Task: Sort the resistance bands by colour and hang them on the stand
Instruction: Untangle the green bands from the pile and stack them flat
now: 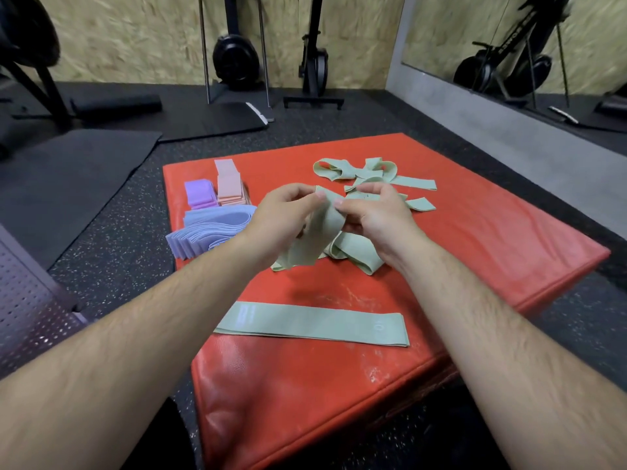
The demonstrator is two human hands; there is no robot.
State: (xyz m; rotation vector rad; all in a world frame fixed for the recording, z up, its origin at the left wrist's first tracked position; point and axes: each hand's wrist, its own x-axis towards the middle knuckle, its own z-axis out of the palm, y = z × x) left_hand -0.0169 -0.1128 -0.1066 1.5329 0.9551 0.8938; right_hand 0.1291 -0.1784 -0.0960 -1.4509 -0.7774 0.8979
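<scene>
Seen from above, two bare forearms reach into the middle of the frame over a square red pad (475,239). The pad has a shiny, vinyl-like skin with scuffs at its near edge.

The left hand (285,212) and right hand (376,215) each pinch the top edge of one sage-green resistance band (325,228) between thumb and fingertips. It is a flat, woven-looking fabric strip, and its lower end droops onto the pad. Just below the right hand lies a crumpled green loop (353,252).

Above the hands, towards the upper right of the pad, is a tangle of more green bands (359,171). They are too twisted to count.

In the lower centre, one flat green band (312,323) lies straight and smooth, with faint print at each end.

Left of the hands are three tidy folded stacks:
- a small bright purple stack (200,193)
- a taller pink stack (229,184) beside it
- a wider lavender stack (210,232) nearest the viewer, its layered edges fanned out

The pad sits on a black speckled rubber floor (135,232). Dark foam mats (68,171) lie at the upper left, and a perforated metal panel (27,307) is at the lower left.
</scene>
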